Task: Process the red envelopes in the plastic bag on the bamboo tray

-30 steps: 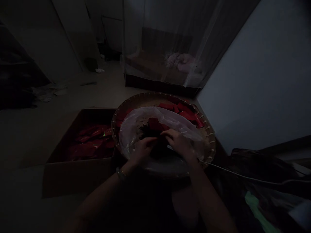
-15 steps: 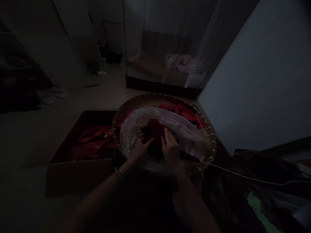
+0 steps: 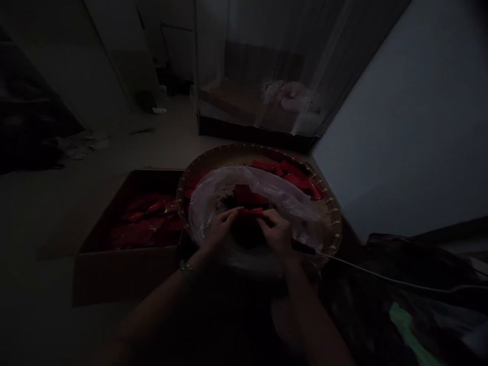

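My left hand (image 3: 224, 224) and my right hand (image 3: 276, 231) pinch the two ends of a small red packet (image 3: 251, 211) between thumb and fingers. Just beyond it lies another red packet (image 3: 247, 194), on dark loose material (image 3: 225, 199) that looks like dry leaves. These rest in a clear plastic bag (image 3: 206, 193) spread open inside a round woven bamboo tray (image 3: 224, 153). Beside my right hand is a dark handle (image 3: 304, 247) with a white cord. Dim light hides the finer detail of the packet.
More red packets (image 3: 295, 178) lie at the tray's far right side. A cardboard box (image 3: 125, 274) holding several shiny red packets (image 3: 141, 223) stands to the left. The white cord (image 3: 366, 270) runs off right past dark cloth. Behind are a netted bed (image 3: 251, 101) and a pale wall (image 3: 412, 127).
Half a second ago my right hand lay with fingers extended over the red packets. Now both hands have drawn nearer and grip one small packet by its ends.
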Tool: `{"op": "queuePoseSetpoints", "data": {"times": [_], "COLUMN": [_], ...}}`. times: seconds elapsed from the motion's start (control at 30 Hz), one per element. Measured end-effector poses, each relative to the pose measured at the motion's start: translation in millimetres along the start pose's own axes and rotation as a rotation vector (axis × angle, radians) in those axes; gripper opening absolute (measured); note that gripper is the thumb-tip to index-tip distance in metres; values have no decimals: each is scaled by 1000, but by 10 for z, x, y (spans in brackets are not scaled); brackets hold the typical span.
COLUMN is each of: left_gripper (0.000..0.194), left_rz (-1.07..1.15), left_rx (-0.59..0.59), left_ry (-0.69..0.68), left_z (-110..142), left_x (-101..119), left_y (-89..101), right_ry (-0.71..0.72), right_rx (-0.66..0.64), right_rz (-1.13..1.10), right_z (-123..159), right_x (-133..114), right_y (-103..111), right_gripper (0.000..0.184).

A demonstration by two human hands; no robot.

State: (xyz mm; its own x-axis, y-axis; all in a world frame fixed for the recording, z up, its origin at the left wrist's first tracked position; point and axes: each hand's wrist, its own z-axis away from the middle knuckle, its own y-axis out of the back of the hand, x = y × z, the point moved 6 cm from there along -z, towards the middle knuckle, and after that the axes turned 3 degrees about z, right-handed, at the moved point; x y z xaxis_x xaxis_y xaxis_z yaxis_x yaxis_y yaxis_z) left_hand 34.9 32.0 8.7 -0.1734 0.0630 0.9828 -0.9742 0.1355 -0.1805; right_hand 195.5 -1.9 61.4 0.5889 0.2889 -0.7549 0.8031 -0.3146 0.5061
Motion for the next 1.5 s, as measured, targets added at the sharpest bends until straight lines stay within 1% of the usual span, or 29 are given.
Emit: {"op": "queuePoseSetpoints", "data": {"times": [0.07, 0.13, 0.2, 0.3, 0.37, 0.4, 0.43, 0.47, 0.5, 0.57, 0.6, 0.67, 0.73, 0.8, 0.83, 0.9, 0.93, 0.97, 1.0, 1.03, 1.07, 1.1, 1.17, 1.2, 1.23, 1.3, 1.37, 1.5], "left_gripper": [35, 34, 31, 31, 33, 34, 38, 45, 52, 61, 61, 57, 55, 55, 54, 54, 54, 54, 55, 55, 55, 54, 50, 48, 46, 42, 41, 43], "left_rz": [1, -26, -49, -54, -58, -88, -152, -253, -384, -669, -787, -942, -999, -987, -966, -918, -895, -872, -851, -830, -810, -790, -752, -729, -703, -656, -633, -632], "left_rx": [12, 7, -27, -109, -92, -54, -17, 2, -11, -120, -184, -253, -252, -224, -205, -148, -117, -87, -63, -40, -26, -14, 5, 16, 28, 50, 59, 39], "left_ry": [12, -9, -34, -33, -67, -129, -221, -334, -449, -619, -663, -702, -721, -732, -735, -726, -710, -687, -661, -635, -617, -610, -624, -635, -644, -655, -657, -669], "left_z": [-4, 2, 10, 9, 1, 3, 15, 41, 79, 163, 196, 233, 235, 214, 199, 161, 140, 120, 101, 85, 73, 65, 58, 55, 52, 44, 35, 32], "left_x": [-18, -13, -3, -13, 4, 41, 99, 169, 234, 293, 286, 253, 226, 204, 196, 184, 179, 175, 172, 171, 174, 182, 206, 218, 227, 234, 231, 222], "left_y": [28, 31, 5, -51, -30, 0, 28, 35, 10, -110, -172, -249, -270, -253, -235, -179, -147, -116, -88, -63, -44, -29, -6, 8, 25, 57, 77, 67], "right_ry": [-100, -193, -268, -339, -363, -372, -380, -384, -386, -389, -392, -395, -385, -376, -380, -406, -422, -427, -407, -357, -282, -213, -122, -102, -97, -100, -98, -63], "right_rx": [-139, -256, -359, -536, -609, -616, -611, -603, -595, -585, -588, -602, -631, -650, -635, -536, -433, -330, -304, -341, -425, -533, -754, -839, -892, -940, -946, -934], "right_rz": [-119, -195, -241, -314, -385, -425, -464, -493, -504, -466, -430, -371, -374, -421, -450, -475, -455, -386, -265, -115, 53, 211, 491, 590, 649, 702, 715, 729], "right_z": [21, 41, 61, 108, 134, 138, 139, 138, 138, 145, 153, 170, 176, 146, 109, -13, -96, -179, -251, -314, -363, -390, -391, -380, -372, -360, -347, -302], "right_x": [35, 73, 115, 160, 172, 178, 185, 194, 206, 234, 244, 238, 191, 146, 146, 218, 291, 372, 437, 480, 507, 534, 603, 633, 650, 650, 619, 579], "right_y": [-98, -177, -233, -300, -309, -300, -288, -279, -274, -282, -294, -317, -319, -273, -226, -93, -5, 78, 112, 96, 32, -66, -294, -401, -494, -642, -732, -762], "right_gripper": [19, 26, 29, 34, 38, 40, 42, 43, 44, 46, 47, 49, 49, 47, 47, 50, 53, 51, 43, 33, 26, 25, 41, 50, 58, 65, 63, 57]}}
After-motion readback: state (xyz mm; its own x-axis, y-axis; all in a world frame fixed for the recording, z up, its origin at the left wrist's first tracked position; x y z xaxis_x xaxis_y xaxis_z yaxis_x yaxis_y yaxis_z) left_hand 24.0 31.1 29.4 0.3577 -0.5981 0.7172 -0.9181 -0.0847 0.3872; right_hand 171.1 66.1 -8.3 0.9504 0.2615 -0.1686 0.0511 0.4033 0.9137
